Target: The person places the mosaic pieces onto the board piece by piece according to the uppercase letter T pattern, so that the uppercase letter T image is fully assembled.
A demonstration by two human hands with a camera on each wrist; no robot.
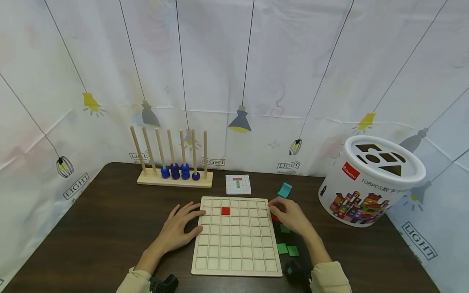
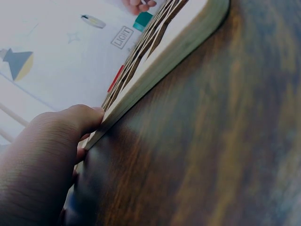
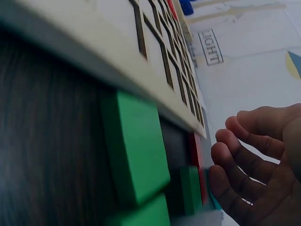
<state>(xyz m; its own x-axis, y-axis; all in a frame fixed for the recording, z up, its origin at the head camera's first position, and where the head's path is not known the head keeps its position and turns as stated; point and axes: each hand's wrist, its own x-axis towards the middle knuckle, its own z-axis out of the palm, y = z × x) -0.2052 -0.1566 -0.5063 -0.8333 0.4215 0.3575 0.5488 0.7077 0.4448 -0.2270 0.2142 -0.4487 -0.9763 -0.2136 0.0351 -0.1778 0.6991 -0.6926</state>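
Observation:
A pale wooden grid board lies on the table, with one red tile in a cell of its upper part. Spread fingers and thumb of the left hand rest on the board's left edge; the left wrist view shows the thumb against the rim. Beside the upper right corner is the right hand, its fingers loosely bent, and no tile shows between them in the right wrist view. A red tile is partly hidden under that hand. Green tiles lie along the board's right side.
A small pattern card lies behind the board, a teal piece to its right. At the back left stands a peg rack with blue and purple beads. A big white bucket stands on the right, before a printed cloth.

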